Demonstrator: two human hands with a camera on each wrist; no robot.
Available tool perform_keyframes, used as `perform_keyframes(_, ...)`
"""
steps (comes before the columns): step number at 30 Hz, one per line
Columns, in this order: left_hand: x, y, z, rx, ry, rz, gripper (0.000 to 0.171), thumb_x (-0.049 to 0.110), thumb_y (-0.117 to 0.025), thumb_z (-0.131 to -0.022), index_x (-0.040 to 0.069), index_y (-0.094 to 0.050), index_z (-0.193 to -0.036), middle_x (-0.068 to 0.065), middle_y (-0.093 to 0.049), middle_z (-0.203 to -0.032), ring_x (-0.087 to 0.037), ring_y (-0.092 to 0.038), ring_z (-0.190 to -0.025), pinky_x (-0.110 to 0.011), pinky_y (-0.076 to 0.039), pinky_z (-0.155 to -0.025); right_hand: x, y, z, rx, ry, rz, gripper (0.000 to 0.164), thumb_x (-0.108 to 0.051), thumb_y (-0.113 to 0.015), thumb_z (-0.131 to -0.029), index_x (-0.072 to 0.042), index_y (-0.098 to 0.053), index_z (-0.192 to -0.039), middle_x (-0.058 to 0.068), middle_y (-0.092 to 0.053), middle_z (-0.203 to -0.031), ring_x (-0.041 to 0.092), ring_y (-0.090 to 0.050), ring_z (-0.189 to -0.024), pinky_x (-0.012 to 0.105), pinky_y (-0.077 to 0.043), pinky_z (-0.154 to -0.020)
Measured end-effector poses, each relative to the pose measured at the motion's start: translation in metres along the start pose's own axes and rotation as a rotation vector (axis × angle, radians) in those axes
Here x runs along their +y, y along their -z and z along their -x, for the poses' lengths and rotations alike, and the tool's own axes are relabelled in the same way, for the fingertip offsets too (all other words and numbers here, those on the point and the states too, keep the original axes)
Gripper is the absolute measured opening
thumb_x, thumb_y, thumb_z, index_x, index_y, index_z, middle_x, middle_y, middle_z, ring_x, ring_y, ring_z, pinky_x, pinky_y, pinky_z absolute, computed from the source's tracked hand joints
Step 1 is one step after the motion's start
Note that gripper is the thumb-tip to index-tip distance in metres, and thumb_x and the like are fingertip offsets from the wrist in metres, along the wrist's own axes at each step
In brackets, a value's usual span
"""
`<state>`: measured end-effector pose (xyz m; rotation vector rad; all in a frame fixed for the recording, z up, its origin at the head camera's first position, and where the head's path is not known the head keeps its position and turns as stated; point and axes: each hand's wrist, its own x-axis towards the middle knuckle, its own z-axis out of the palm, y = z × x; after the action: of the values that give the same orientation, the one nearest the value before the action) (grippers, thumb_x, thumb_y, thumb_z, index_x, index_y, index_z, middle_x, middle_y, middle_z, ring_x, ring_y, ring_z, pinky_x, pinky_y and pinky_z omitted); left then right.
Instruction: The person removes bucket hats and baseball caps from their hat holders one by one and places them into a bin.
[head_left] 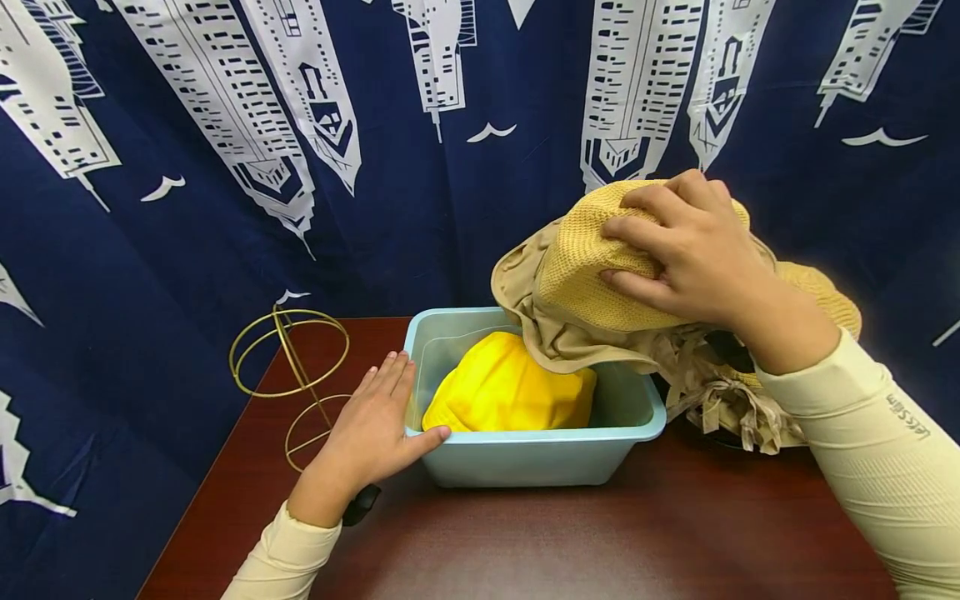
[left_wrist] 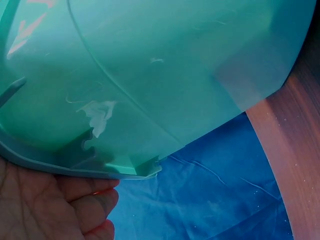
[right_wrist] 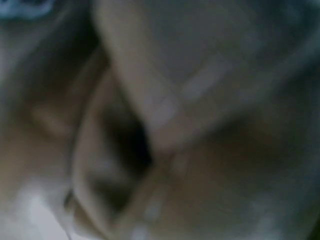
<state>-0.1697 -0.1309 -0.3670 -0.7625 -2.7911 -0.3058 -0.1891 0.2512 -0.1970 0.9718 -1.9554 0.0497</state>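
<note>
While my right hand point(head_left: 682, 242) grips a woven yellow hat point(head_left: 577, 271) with a floppy tan brim over a pale blue bin point(head_left: 517, 460), my left hand point(head_left: 371, 425), fingers straight, touches the bin's rim. Only the left wrist view shows a whitish patch on its side. Reddish-brown table point(head_left: 480, 542); navy curtain point(head_left: 450, 242) behind.

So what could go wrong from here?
Snagging: the straw-coloured hat in the right hand has a floppy brim hanging over the bin, so it might catch or fold on the rim.
Crushing: the yellow cloth item in the bin could get squashed if the hat comes down on it.
Knocking: the gold wire stand appears close to the left hand; a leftward move might tip it.
</note>
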Motion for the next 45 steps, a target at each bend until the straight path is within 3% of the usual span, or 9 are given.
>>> perform_keyframes(11, -0.002, -0.001, -0.001, 0.035, -0.017, -0.003, 0.099, 0.068, -0.056, -0.086, -0.007, -0.038, -0.148, -0.022, -0.032, -0.156, -0.035, -0.026, -0.146, -0.051, -0.023, -0.117, -0.032, -0.038, -0.012, -0.101, 0.076, -0.082, 0.040, -0.047, -0.061, -0.085, -0.016, -0.067, -0.109, 0.012, -0.060, -0.112, 0.036, -0.048, -0.093, 0.049, -0.034, -0.068)
perform_keyframes(21, -0.003, -0.004, 0.001, 0.046, -0.015, 0.014, 0.101, 0.068, -0.057, -0.085, -0.008, -0.038, -0.148, -0.023, -0.033, -0.156, -0.036, -0.027, -0.146, -0.051, -0.022, -0.117, -0.058, -0.068, -0.014, -0.165, 0.128, -0.126, 0.037, -0.044, -0.065, -0.085, -0.018, -0.066, -0.111, 0.010, -0.059, -0.114, 0.035, -0.048, -0.097, 0.049, -0.039, -0.075)
perform_keyframes(28, -0.004, -0.003, 0.000, 0.047, -0.017, 0.020, 0.103, 0.070, -0.056, -0.085, -0.008, -0.036, -0.149, -0.023, -0.033, -0.155, -0.035, -0.026, -0.146, -0.051, -0.022, -0.117, -0.073, -0.082, -0.014, -0.179, 0.116, -0.134, 0.036, -0.043, -0.067, -0.085, -0.018, -0.067, -0.110, 0.009, -0.060, -0.114, 0.034, -0.049, -0.098, 0.051, -0.041, -0.082)
perform_keyframes(37, -0.004, -0.003, 0.000, 0.048, -0.020, 0.019, 0.103, 0.072, -0.055, -0.085, -0.008, -0.037, -0.148, -0.023, -0.033, -0.156, -0.034, -0.025, -0.147, -0.050, -0.022, -0.117, -0.089, -0.096, -0.014, -0.228, 0.094, -0.087, 0.038, -0.045, -0.066, -0.086, -0.018, -0.065, -0.112, 0.008, -0.058, -0.114, 0.033, -0.048, -0.095, 0.046, -0.039, -0.070)
perform_keyframes(45, -0.005, -0.003, 0.000, 0.052, -0.026, 0.028, 0.102, 0.070, -0.057, -0.085, -0.007, -0.037, -0.149, -0.023, -0.033, -0.156, -0.035, -0.026, -0.146, -0.051, -0.023, -0.117, -0.096, -0.111, -0.008, -0.300, 0.109, -0.102, 0.041, -0.048, -0.064, -0.086, -0.020, -0.064, -0.115, 0.005, -0.059, -0.117, 0.031, -0.049, -0.097, 0.046, -0.040, -0.072)
